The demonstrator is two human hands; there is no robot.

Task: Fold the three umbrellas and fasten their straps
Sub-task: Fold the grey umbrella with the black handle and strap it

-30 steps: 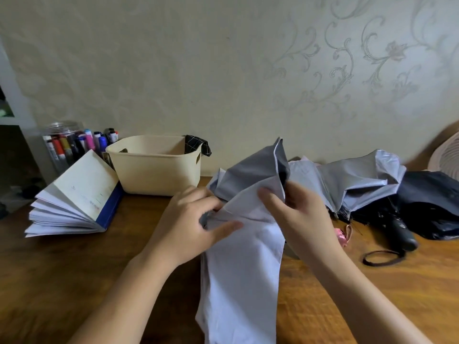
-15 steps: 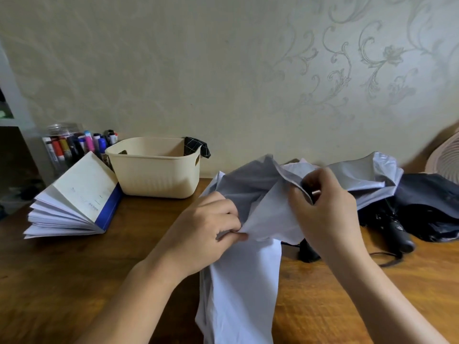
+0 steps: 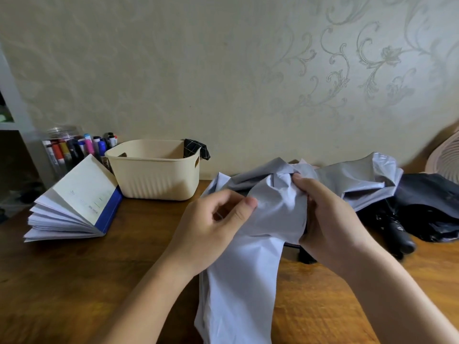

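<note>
Presently, fingers of my left hand [image 3: 213,227] and right hand [image 3: 330,219] pinch the grey umbrella [image 3: 248,281]; pleats want smoothing toward six o'clock.

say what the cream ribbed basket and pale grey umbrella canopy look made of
Cream ribbed basket: likely moulded plastic, matte; even ribs and cut-out handles suggest it. Pale grey umbrella canopy: probably thin synthetic fabric, faintly sheeny; it creases sharply and bunches.
</note>
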